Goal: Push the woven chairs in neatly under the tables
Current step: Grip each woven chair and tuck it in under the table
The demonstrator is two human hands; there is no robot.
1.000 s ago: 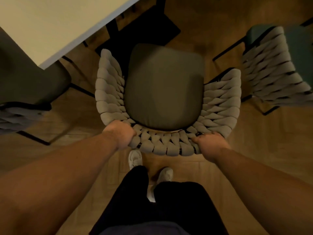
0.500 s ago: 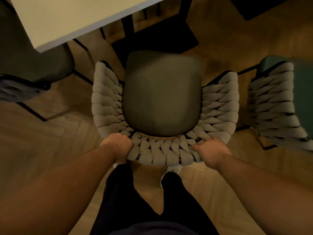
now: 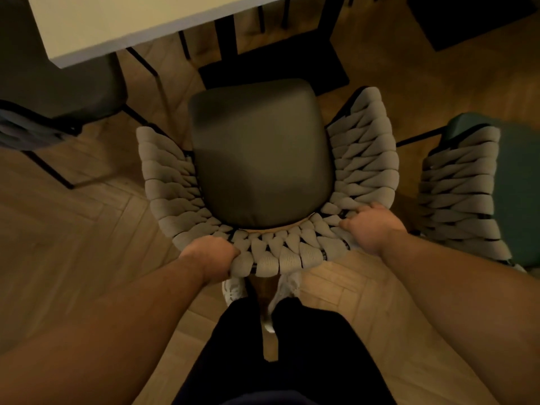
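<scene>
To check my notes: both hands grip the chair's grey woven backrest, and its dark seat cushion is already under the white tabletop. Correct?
Not quite. In the head view the left hand and right hand grip the grey woven backrest, but the dark seat cushion lies short of the white tabletop, not under it.

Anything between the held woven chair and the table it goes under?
No loose object is visible. The left hand and right hand grip the woven chair by its backrest. Straight ahead of its seat lies the table with its own black base plate; the neighbouring chair sits off left.
</scene>
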